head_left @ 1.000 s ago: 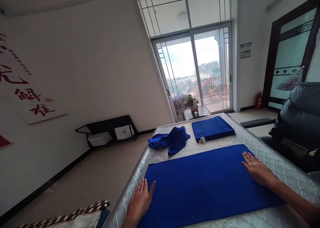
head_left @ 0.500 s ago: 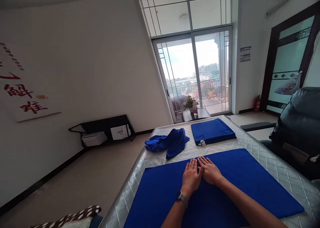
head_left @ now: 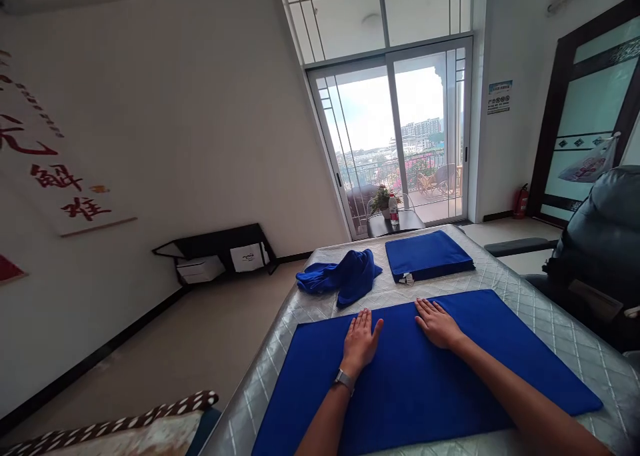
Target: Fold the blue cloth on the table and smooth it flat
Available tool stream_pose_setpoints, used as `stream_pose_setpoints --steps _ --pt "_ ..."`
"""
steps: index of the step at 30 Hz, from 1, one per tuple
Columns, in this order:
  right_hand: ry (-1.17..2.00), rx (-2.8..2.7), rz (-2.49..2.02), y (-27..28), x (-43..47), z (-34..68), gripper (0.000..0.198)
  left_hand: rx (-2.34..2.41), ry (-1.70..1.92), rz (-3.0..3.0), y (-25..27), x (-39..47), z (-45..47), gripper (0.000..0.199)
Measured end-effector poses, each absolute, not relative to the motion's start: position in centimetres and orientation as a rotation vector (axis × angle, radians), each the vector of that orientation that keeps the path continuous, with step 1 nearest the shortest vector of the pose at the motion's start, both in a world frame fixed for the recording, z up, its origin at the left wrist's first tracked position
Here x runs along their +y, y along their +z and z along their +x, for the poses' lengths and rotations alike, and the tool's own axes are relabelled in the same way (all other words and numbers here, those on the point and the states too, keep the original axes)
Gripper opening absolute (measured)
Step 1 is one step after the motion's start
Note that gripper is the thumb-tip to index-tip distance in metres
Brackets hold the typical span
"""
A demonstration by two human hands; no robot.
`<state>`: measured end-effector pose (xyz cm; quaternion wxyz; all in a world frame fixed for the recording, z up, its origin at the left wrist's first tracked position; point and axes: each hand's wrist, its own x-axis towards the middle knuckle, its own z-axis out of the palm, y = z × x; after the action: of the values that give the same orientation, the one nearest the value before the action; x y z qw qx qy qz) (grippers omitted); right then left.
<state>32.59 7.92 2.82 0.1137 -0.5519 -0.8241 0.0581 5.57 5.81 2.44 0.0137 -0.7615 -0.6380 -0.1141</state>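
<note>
A large blue cloth (head_left: 400, 376) lies spread out over the quilted silver-grey surface in front of me. Near its far edge, left of the middle, my left hand (head_left: 360, 339) rests flat with the fingers stretched and the thumb apart. On the same cloth, to the right, my right hand (head_left: 437, 324) lies palm down with its fingers extended. A gap of bare cloth separates the two hands. Beyond the left hand sits a crumpled blue cloth (head_left: 345, 276). A flat stack of folded blue cloths (head_left: 427, 256) with white tags is at the far right.
The quilted surface (head_left: 565, 339) extends around the cloth. On the right stands a black chair (head_left: 600, 243). Past the far end is a small table (head_left: 395, 225) with a plant and a bottle (head_left: 393, 209). Patterned fabric (head_left: 150, 429) shows at the lower left.
My hands have moved apart, the left one to the left and the right one to the right, across the spread cloth. The camera view has shifted slightly.
</note>
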Motion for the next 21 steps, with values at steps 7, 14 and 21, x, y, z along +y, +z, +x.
stream_pose_setpoints --steps 7,14,21 --pt "0.031 -2.195 -2.019 1.1 9.9 47.0 0.068 -2.24 -0.282 -2.127 1.0 6.4 -9.3 0.066" --pt "-0.075 -2.077 -2.141 -0.9 11.0 51.6 0.07 -2.334 -0.311 -1.992 -0.5 6.9 -14.5 0.07" --pt "-0.123 -2.094 -2.102 -1.6 11.3 51.8 0.069 -2.29 -0.297 -1.998 -1.6 7.5 -15.6 0.071"
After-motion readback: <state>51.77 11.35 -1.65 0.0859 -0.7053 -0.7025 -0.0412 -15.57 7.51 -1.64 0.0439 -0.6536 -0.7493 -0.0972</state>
